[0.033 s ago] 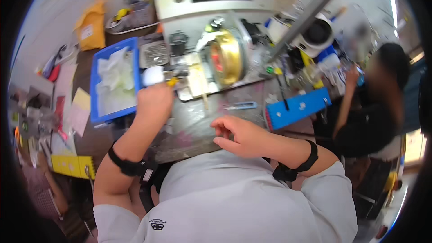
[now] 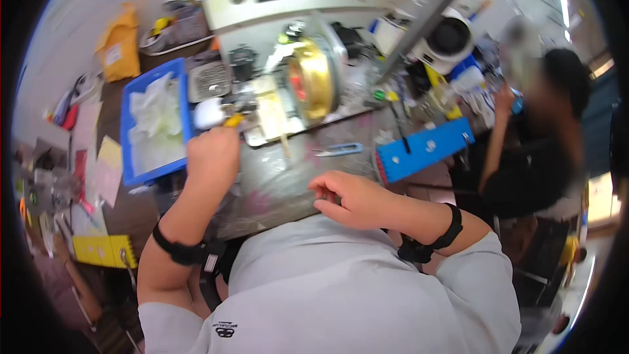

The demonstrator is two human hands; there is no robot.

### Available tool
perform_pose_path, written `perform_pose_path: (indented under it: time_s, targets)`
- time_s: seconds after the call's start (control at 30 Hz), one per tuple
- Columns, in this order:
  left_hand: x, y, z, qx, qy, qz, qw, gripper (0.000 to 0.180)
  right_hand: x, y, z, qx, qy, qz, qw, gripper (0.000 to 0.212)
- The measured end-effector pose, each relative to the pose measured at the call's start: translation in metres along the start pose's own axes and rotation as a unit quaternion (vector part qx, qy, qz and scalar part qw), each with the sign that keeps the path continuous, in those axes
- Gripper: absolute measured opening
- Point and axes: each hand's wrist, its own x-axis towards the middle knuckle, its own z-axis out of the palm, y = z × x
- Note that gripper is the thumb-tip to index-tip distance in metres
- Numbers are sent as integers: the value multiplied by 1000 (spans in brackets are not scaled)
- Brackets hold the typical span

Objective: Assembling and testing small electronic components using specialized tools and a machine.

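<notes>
My left hand [image 2: 215, 154] reaches to the far side of the bench, knuckles up and fingers curled under in a fist. Just past it are a small yellow piece [image 2: 234, 120] and a white rounded thing [image 2: 209, 113]. Whatever the fist holds is hidden by the hand. Close to my body hovers my right hand [image 2: 341, 198], fingers loosely bent, a gap between thumb and forefinger, nothing visible in it. Beyond that hand lies a pair of small light-blue-handled snips [image 2: 341, 149] on the worktop [image 2: 262, 177].
A blue tray [image 2: 125, 137] with crumpled white paper stands left. Behind are a gold spool [image 2: 314, 82], a metal mesh tray [image 2: 213, 81] and a dark jar [image 2: 242, 62]. A blue perforated strip [image 2: 424, 151] lies right, near a co-worker [image 2: 534, 157].
The bench and its contents sit slightly further left in the picture, as the view has turned. My left hand shifts a little left with them; my right hand looks almost unchanged.
</notes>
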Motion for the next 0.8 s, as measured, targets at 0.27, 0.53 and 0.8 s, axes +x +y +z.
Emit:
perform_pose_path:
  time_s: [0.27, 0.53, 0.8]
  targets:
    - [-22, 83, -19, -254, 14, 170, 952, 29, -123, 61, -28, -142, 126, 181, 965, 18]
    - [9, 141, -21, -310, -76, 371, 872, 16, -134, 107, -59, -220, 394, 147, 880, 11]
    - [30, 195, -2, -311, 12, 445, 840, 32, -121, 116, -53, -339, 376, 45, 861, 7]
